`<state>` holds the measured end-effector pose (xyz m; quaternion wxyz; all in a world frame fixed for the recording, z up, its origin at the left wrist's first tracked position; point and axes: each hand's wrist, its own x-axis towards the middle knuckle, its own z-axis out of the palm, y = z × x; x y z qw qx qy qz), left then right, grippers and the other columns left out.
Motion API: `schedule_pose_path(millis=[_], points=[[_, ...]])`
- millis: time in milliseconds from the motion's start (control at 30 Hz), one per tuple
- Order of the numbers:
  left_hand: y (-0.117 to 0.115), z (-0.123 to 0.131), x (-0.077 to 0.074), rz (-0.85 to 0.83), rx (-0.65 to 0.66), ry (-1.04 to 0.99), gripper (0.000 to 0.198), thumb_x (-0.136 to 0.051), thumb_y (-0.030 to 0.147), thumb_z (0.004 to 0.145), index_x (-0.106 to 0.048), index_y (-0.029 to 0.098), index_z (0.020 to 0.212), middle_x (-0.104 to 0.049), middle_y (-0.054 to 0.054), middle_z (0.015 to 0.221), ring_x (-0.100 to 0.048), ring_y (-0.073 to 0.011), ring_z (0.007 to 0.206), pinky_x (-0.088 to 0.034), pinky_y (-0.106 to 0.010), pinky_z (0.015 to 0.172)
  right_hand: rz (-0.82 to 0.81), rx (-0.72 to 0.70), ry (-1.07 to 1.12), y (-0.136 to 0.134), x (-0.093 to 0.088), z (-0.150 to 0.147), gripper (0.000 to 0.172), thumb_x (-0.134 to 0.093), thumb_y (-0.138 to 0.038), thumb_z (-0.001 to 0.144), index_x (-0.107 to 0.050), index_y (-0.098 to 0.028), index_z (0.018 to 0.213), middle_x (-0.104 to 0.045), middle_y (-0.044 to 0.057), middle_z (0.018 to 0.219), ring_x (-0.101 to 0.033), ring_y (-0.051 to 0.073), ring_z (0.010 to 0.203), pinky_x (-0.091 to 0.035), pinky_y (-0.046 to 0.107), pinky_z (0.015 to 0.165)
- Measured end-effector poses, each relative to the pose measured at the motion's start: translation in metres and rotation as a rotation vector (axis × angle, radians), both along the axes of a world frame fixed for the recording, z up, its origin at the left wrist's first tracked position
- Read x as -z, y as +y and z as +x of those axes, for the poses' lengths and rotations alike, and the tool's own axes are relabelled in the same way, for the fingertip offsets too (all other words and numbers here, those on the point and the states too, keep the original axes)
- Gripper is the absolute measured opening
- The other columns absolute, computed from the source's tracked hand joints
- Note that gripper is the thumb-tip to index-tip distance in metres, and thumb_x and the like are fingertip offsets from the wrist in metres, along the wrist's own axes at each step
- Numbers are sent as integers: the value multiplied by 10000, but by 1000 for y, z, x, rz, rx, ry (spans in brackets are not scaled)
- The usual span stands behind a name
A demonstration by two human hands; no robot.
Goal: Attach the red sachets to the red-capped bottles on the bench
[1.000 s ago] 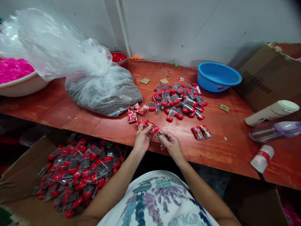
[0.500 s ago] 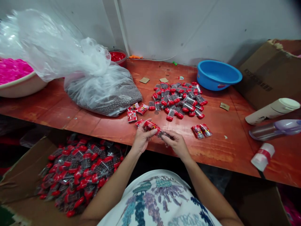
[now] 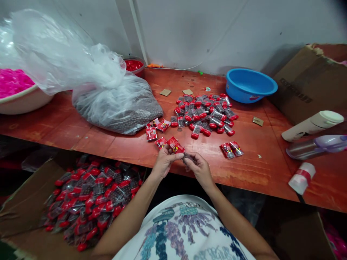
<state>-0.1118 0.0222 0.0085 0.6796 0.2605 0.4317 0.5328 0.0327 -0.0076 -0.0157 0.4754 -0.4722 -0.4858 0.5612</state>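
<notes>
My left hand (image 3: 164, 162) pinches a small red printed packet (image 3: 175, 144) at the near edge of the red wooden table (image 3: 130, 144). My right hand (image 3: 197, 166) is closed on the dark clear end of the same item, right beside the left. Loose red packets (image 3: 151, 133) lie just beyond my hands. Farther back sits a pile of small red-capped filled packs (image 3: 206, 113). Two more red packets (image 3: 231, 149) lie to the right.
A big clear plastic bag of dark pellets (image 3: 119, 108) lies at left, a bowl of pink pieces (image 3: 16, 90) beyond it. A blue basin (image 3: 251, 86), a cardboard box (image 3: 311, 83) and bottles (image 3: 311, 130) stand right. Below left, a carton (image 3: 86, 200) holds several finished packs.
Both hands stayed together at the table edge. The red packet in the left hand tipped up and the right hand drew slightly closer to it.
</notes>
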Motion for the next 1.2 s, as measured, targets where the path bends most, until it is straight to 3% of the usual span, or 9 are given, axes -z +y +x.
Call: schedule_pose_path(millis=[133,300,433,567,700,800,900,1033,1200], points=[[0,6,4,64,-97,128,479,-831,101,494,-560,159,886,-663,20,772,-614,-114,700,-487,-238,707,167,85,-197,-2,4,-2,241,-595,-329,838,-642,-223,1049,-672,48,983,-629,181,875,-517,294,756],[0,9,11,93,-60,100,511,-818,108,533,-548,182,961,-663,19,837,-619,-116,741,-486,-244,725,-47,76,76,-1,7,-4,267,-615,-390,809,-621,-196,993,-659,9,810,-593,119,598,-513,244,536],[-1,7,11,56,26,16,552,-817,102,519,-559,177,1000,-673,-8,881,-638,-138,793,-485,-258,756,-131,53,164,2,8,-2,289,-664,-406,762,-604,-182,934,-633,-11,743,-553,91,518,-501,231,495],[0,6,7,20,-24,-13,577,-827,142,521,-557,182,1030,-678,-10,857,-646,-150,783,-488,-273,752,-54,66,86,1,9,-1,283,-661,-384,773,-578,-204,974,-647,9,833,-594,125,657,-516,246,574],[0,7,6,44,-145,80,527,-836,174,523,-563,179,974,-658,21,800,-613,-110,696,-472,-232,691,-13,-24,35,-1,11,0,470,-654,-323,782,-491,-240,1215,-652,23,947,-626,159,826,-522,301,755],[-2,10,7,81,-128,159,493,-835,163,525,-569,166,939,-640,32,757,-592,-104,672,-465,-227,685,33,-71,-24,-1,12,4,521,-627,-278,801,-461,-255,1294,-644,25,989,-614,168,916,-488,318,845],[-4,12,8,81,-41,185,464,-834,150,521,-579,151,908,-641,22,745,-596,-117,683,-467,-239,695,18,-61,-5,0,13,8,513,-617,-265,799,-478,-262,1292,-633,11,927,-608,157,843,-501,301,785],[-6,15,13,49,-45,124,622,-832,137,522,-562,172,1081,-664,5,845,-622,-134,776,-473,-263,773,-85,-92,124,2,14,14,535,-649,-294,767,-491,-260,1278,-640,8,924,-610,151,788,-524,285,697],[-13,26,23,50,12,105,578,-823,179,553,-577,163,1075,-663,-12,837,-625,-148,779,-484,-280,770,-119,-64,72,2,19,19,382,-673,-352,749,-589,-214,1095,-640,-9,793,-600,136,651,-514,276,622]])
